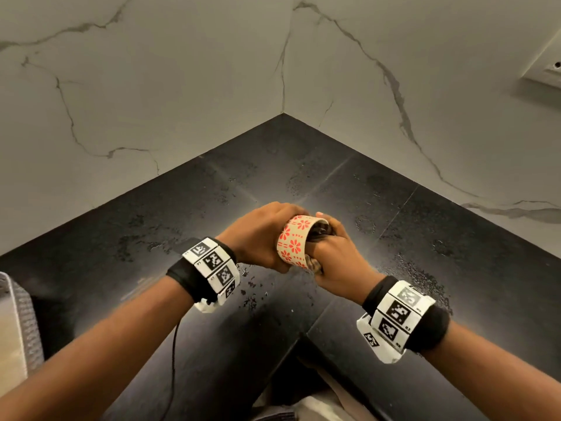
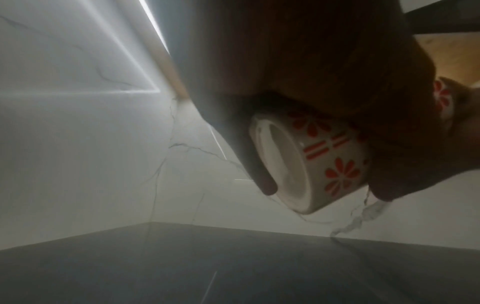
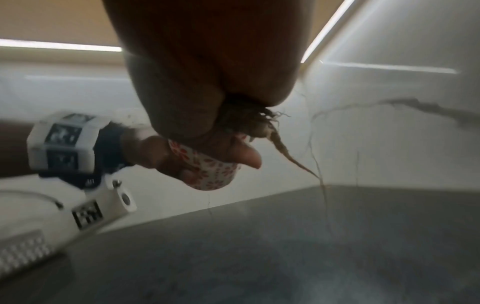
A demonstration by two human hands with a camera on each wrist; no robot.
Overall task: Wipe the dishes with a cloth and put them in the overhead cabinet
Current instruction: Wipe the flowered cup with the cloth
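Note:
A small cream cup (image 1: 294, 242) with red flower prints is held above the black counter, tilted with its mouth toward my right hand. My left hand (image 1: 261, 235) grips it round the body; the left wrist view shows the cup's (image 2: 319, 162) foot ring and my fingers curled over it. My right hand (image 1: 331, 253) grips a dark bunched cloth (image 1: 315, 264) and pushes it into the cup's mouth. In the right wrist view frayed threads of the cloth (image 3: 249, 119) hang from my fist, with the cup (image 3: 213, 170) behind it. The overhead cabinet is out of view.
The black counter (image 1: 303, 177) fills an inner corner between two marble walls and is speckled with water drops. A grey perforated rack or mat edge (image 1: 21, 323) lies at the far left. A wall socket (image 1: 546, 71) sits at the upper right.

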